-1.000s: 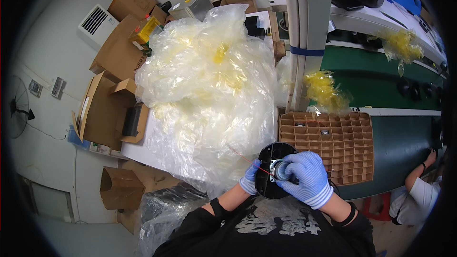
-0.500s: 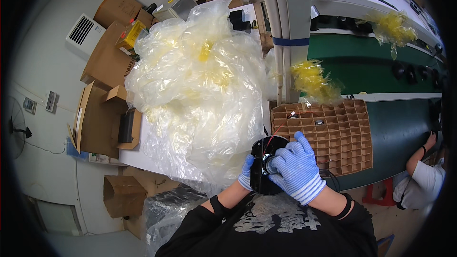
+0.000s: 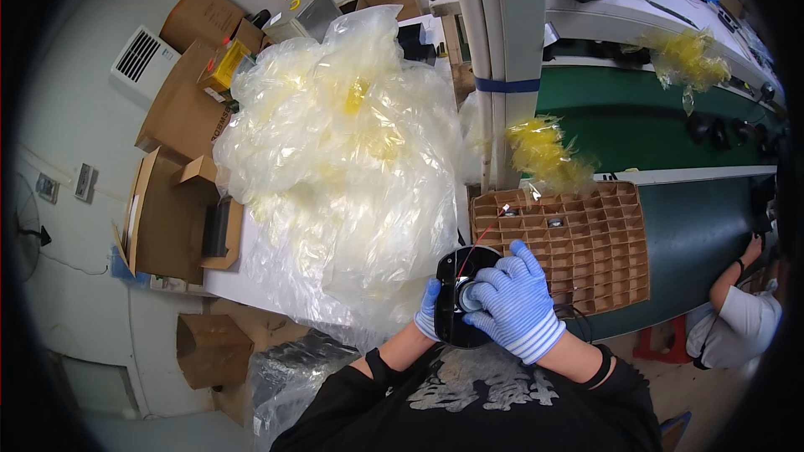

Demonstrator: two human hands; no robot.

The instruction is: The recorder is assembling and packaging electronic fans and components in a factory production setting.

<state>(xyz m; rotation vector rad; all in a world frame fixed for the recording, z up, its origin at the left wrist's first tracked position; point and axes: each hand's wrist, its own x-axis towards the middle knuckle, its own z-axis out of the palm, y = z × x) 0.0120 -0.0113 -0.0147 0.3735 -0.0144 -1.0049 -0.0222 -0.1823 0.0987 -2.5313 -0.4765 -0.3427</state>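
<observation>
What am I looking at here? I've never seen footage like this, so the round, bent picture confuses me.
This is a single view from a wide fisheye camera worn on a person's head, looking down, so straight edges curve. There is no machine: both hands wear blue gloves. The left hand and right hand together hold a round black part with a thin red wire. Just beyond is a brown cardboard divider tray of small cells. To the left lies a big heap of clear plastic bags, with cardboard boxes behind it. Another person sits at the right edge.

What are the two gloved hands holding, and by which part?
A round black part: the left hand grips its left edge, and the right hand covers its right side.
</observation>
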